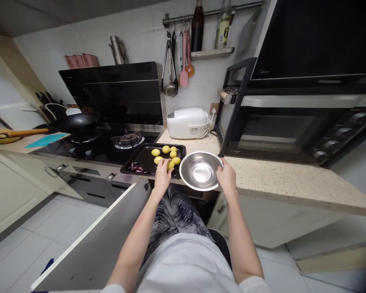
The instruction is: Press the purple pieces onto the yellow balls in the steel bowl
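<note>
My left hand [164, 176] is over the black baking tray [146, 151], its fingers closed around a small yellow lemon [171, 165]. Several more yellow oval fruits that look like lemons [166, 149] lie loosely at the tray's right side. At its front left is a small cluster of dark red, oval pieces [136, 167], too small to name surely. My right hand [226, 176] grips the right rim of a shiny stainless steel bowl [198, 171]. Nothing shows inside the bowl, which sits just right of the tray at the counter's front edge.
A white rice cooker [187, 123] stands behind the tray. The gas stove [129, 139] is to the left, with a black wok [79, 121] on it. On the right is a black oven [280, 130]. An open cabinet door [100, 240] juts out below on my left.
</note>
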Demonstrator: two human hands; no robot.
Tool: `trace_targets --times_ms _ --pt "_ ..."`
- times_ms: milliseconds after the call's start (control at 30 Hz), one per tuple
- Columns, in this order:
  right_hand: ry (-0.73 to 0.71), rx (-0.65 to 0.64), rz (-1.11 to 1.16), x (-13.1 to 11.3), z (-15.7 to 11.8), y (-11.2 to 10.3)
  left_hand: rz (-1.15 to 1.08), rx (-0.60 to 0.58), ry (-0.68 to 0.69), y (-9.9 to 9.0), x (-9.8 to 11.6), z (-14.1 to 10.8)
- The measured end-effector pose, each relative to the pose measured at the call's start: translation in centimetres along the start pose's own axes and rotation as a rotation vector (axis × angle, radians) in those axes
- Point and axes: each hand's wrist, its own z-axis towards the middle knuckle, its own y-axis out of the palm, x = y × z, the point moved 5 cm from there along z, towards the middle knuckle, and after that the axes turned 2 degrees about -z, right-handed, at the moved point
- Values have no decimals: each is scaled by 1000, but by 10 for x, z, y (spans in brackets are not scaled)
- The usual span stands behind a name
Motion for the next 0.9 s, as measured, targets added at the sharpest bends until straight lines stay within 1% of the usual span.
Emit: trace_targets --times_ms 100,167,267,367,500,633,700,733,767,833,867,900 --pt "17 -42 -19 3 3 4 -180 120 118 -9 14 -16" --pt "25 -71 -34 6 6 8 -284 148 157 -14 23 -29" --pt "39 -106 -55 11 11 14 -374 148 166 -19 36 -49" --pt "51 -126 -68 17 15 20 -404 102 174 -21 47 -61" --pt "31 -121 -51 22 18 23 -449 49 198 -21 56 -62" --pt "3 -75 -6 22 14 19 -466 19 234 -19 62 -52" --pt "-27 2 45 22 6 12 -462 -32 260 -16 67 -44" --pt "-69 77 95 22 -1 7 -455 -65 277 -14 69 -38" --pt "-130 172 158 21 -10 1 -443 -101 298 -12 72 -33" --pt "-299 373 292 19 -34 -12 -384 -173 351 -4 78 -19" --pt "-377 440 332 18 -48 -15 -341 -214 380 2 81 -12" --pt "-440 470 348 18 -61 -17 -296 -259 408 9 84 -5"
